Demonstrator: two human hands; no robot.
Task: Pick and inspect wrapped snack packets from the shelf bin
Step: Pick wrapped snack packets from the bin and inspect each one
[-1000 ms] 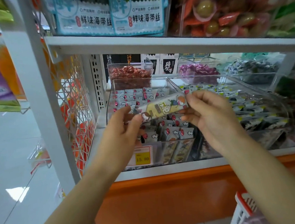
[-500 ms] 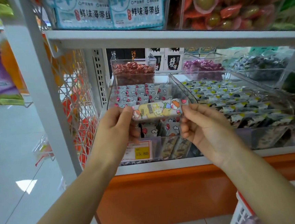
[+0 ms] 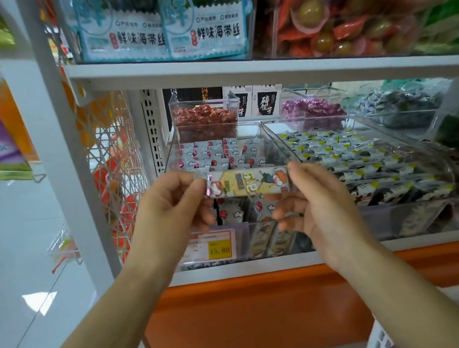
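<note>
**A:** How are the fingers placed?

**B:** One end of the packet (image 3: 247, 183) is pinched by the left fingers (image 3: 196, 183), and the other end by the right fingers (image 3: 294, 168). It is clamped level between the left hand (image 3: 170, 204) and the right hand (image 3: 317, 202), with the printed side turned toward the camera.

**A:** Where is it held?

**B:** It is held just above the front of the clear bin (image 3: 238, 224), in front of the other packets stacked inside. A price tag (image 3: 219, 248) is fixed to the bin's front wall. A second bin (image 3: 301, 119) of dark packets is set just beside it, to the right.

**A:** How much of the task is done?

**B:** This packet can be counted as picked, and the inspection is judged to be under way. The reverse side cannot be seen and probably remains to be checked. Many packets are left in the bin to be picked and looked over.
</note>
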